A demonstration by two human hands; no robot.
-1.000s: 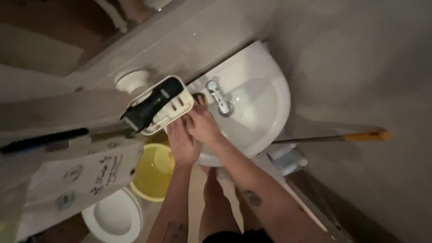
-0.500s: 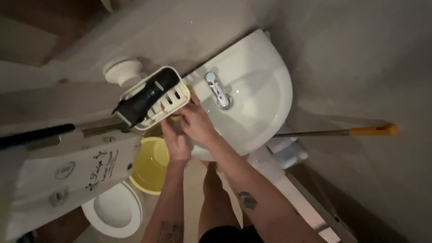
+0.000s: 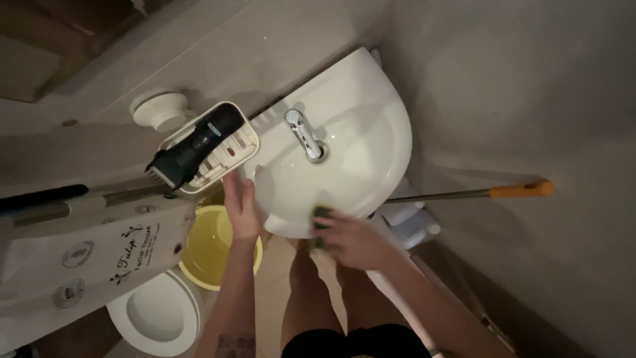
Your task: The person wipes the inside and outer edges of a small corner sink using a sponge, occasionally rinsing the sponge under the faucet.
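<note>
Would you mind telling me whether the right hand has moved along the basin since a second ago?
Yes. The right hand, gripping a dark sponge, went from beside the soap rack to the sink front rim.

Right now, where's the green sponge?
Head view: the green sponge is under the right hand on the white sink front rim, below the faucet.

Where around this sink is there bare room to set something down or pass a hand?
The sink basin right of the chrome tap lies bare. The front rim is taken: the right hand presses a green sponge there, the left hand rests on the left edge. The soap rack holding a black brush crowds the left. Below, a yellow bucket fills the gap.
</note>
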